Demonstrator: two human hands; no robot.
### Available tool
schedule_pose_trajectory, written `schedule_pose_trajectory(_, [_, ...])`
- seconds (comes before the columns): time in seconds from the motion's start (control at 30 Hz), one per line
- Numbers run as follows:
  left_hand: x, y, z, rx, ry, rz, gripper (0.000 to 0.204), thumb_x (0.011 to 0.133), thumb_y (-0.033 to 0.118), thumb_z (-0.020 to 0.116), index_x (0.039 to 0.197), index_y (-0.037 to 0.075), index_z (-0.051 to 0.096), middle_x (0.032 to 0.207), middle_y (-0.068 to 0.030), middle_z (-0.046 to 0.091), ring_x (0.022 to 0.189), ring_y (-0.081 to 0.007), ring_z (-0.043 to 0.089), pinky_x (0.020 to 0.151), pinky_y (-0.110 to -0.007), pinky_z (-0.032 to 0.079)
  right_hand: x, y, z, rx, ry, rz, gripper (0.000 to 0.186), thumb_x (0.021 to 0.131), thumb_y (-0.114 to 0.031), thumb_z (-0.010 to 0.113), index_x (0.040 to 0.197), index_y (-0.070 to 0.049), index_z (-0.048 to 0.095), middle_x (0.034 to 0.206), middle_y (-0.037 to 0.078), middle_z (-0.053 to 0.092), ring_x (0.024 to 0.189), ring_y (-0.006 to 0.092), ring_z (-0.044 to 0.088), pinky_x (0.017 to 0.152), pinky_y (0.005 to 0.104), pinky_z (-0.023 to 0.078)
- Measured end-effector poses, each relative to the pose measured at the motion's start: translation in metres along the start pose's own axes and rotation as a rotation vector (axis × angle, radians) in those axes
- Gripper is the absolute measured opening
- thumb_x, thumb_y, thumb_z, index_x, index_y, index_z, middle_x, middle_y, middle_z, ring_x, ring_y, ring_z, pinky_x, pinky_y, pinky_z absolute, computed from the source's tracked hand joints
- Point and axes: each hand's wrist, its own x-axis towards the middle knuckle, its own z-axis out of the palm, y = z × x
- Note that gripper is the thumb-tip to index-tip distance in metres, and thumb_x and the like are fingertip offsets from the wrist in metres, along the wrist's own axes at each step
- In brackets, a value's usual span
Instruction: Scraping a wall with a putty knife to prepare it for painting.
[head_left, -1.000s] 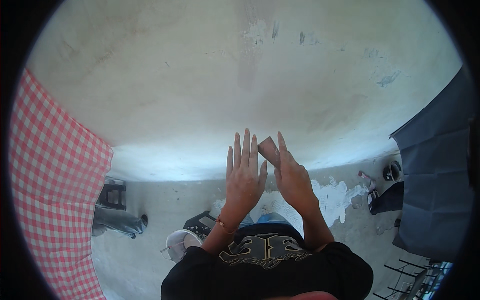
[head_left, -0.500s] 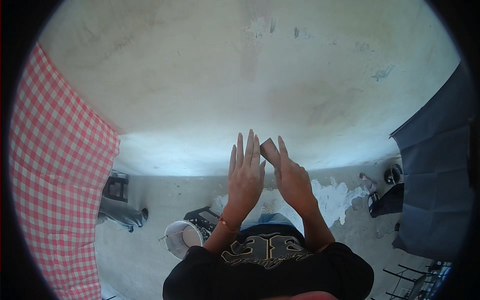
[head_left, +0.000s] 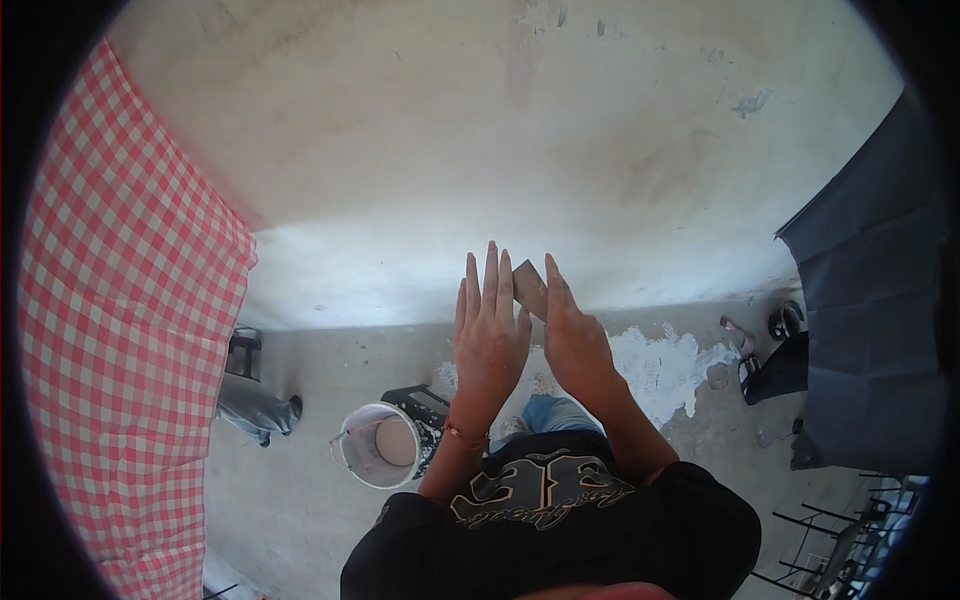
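My left hand is held up before the pale plastered wall, back toward me, fingers stretched out and slightly apart, holding nothing. Beside it, my right hand grips a flat, brown-grey rectangular block between thumb and fingers, its index finger extended. The block's upper end sticks out in the gap between both hands, close to the left fingers. Its lower part is hidden by my right hand, and I cannot tell its exact kind. Whether either hand touches the wall is unclear.
A white bucket with pinkish-beige contents stands on the floor beside a black stool. White spilled material covers floor at right. A red-checked cloth hangs left, a dark sheet right. Other people's legs show beyond them.
My view has tipped downward, so the wall marks sit higher and more floor shows. Both hands appear slightly higher and farther left. The right hand keeps its hold on the block.
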Motion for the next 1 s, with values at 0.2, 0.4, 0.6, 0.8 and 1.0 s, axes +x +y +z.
schedule_pose_trajectory(0.2, [-0.035, 0.000, 0.005, -0.126, -0.077, 0.113, 0.077, 0.089, 0.014, 0.076, 0.157, -0.003, 0.042, 0.167, -0.0211, 0.037, 0.156, -0.0414, 0.033, 0.125, -0.051, 0.034, -0.048, 0.003, -0.004, -0.048, -0.084, 0.093, 0.080, 0.091, 0.005, 0.055, 0.163, 0.002, 0.022, 0.128, 0.035, 0.065, 0.088, 0.0521, 0.070, 0.079, 0.0579, 0.057])
schedule_pose_trajectory(0.4, [-0.061, 0.027, 0.004, -0.152, -0.212, 0.256, 0.078, 0.089, 0.017, 0.077, 0.155, -0.003, 0.043, 0.165, -0.0215, 0.040, 0.155, -0.0406, 0.035, 0.124, -0.052, 0.034, -0.096, 0.023, -0.029, -0.093, -0.224, 0.165, 0.080, 0.092, 0.002, 0.053, 0.165, 0.002, 0.019, 0.114, 0.035, 0.069, 0.081, 0.0493, 0.071, 0.075, 0.0565, 0.058])
schedule_pose_trajectory(0.6, [-0.050, 0.081, 0.036, -0.133, -0.123, 0.202, 0.076, 0.090, 0.015, 0.075, 0.155, -0.003, 0.043, 0.166, -0.0219, 0.039, 0.156, -0.0423, 0.033, 0.125, -0.052, 0.032, -0.100, 0.048, -0.061, -0.070, -0.143, 0.254, 0.082, 0.093, -0.001, 0.053, 0.166, 0.000, 0.016, 0.103, 0.033, 0.071, 0.078, 0.0495, 0.070, 0.072, 0.0574, 0.056])
schedule_pose_trajectory(0.8, [-0.023, 0.137, 0.075, -0.152, -0.111, 0.195, 0.080, 0.088, 0.013, 0.076, 0.158, -0.002, 0.040, 0.166, -0.0220, 0.039, 0.156, -0.0429, 0.033, 0.126, -0.052, 0.031, -0.100, 0.112, -0.102, -0.108, -0.121, 0.172, 0.080, 0.094, -0.003, 0.054, 0.166, -0.001, 0.020, 0.109, 0.032, 0.071, 0.080, 0.0491, 0.071, 0.075, 0.0587, 0.056])
schedule_pose_trajectory(1.0, [-0.004, 0.215, 0.119, -0.265, -0.157, 0.193, 0.082, 0.088, 0.012, 0.076, 0.160, 0.001, 0.037, 0.165, -0.0223, 0.040, 0.154, -0.0430, 0.036, 0.125, -0.051, 0.033, -0.112, 0.185, -0.156, -0.112, -0.130, 0.174, 0.078, 0.096, -0.005, 0.057, 0.166, -0.003, 0.023, 0.120, 0.031, 0.069, 0.084, 0.0475, 0.072, 0.075, 0.0560, 0.058])
